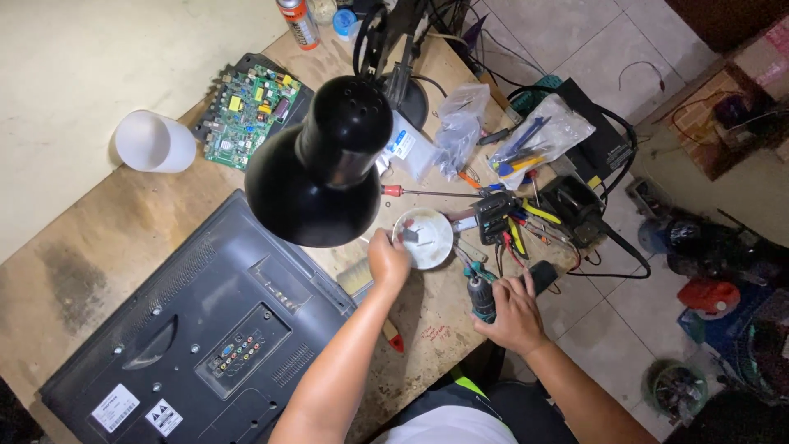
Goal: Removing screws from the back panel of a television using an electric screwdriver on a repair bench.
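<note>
Cluttered worktop [123,222] | black lamp [320,164] overhangs middle | left hand [388,261] pinching into white bowl [423,237] | right hand [514,312] gripping cordless driver [481,298] near front edge | television back [197,329] at left

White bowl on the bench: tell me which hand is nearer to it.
Left. The left hand touches the white bowl at its near-left rim; the right hand is apart, off to its right, on a cordless screwdriver.

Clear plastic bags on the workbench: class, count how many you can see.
2. One crumpled clear plastic bag lies behind the black desk lamp; a second clear plastic bag holding coloured tools lies to its right, near the bench edge. Others may be hidden by clutter.
</note>
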